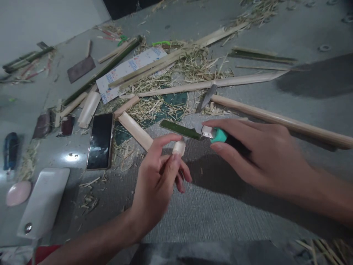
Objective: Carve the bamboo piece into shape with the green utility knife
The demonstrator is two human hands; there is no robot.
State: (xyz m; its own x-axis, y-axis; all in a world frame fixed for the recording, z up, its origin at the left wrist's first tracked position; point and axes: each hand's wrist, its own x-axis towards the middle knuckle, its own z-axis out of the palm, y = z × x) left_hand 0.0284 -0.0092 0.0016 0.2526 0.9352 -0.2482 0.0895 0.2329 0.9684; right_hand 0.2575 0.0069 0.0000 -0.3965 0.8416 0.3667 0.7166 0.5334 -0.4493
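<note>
My left hand (162, 173) pinches a small pale piece of bamboo (179, 148) between thumb and fingers near the middle of the view. To its right, my right hand (256, 154) is closed around a cutter with a teal and black handle (220, 135) and a metal collar. The cutter's tip points left and meets or overlaps the end of a flat green bamboo strip (179, 129) lying on the table; whether they touch is unclear. A pale split bamboo piece (135, 130) lies just beyond my left hand.
A hammer (275, 114) lies beyond my right hand. Long bamboo strips (190, 87) and shavings (190, 66) cover the far middle. At left are a dark phone (100, 141), a white power bank-like object (45, 202), a pink round object (18, 193) and a dark tool (11, 151).
</note>
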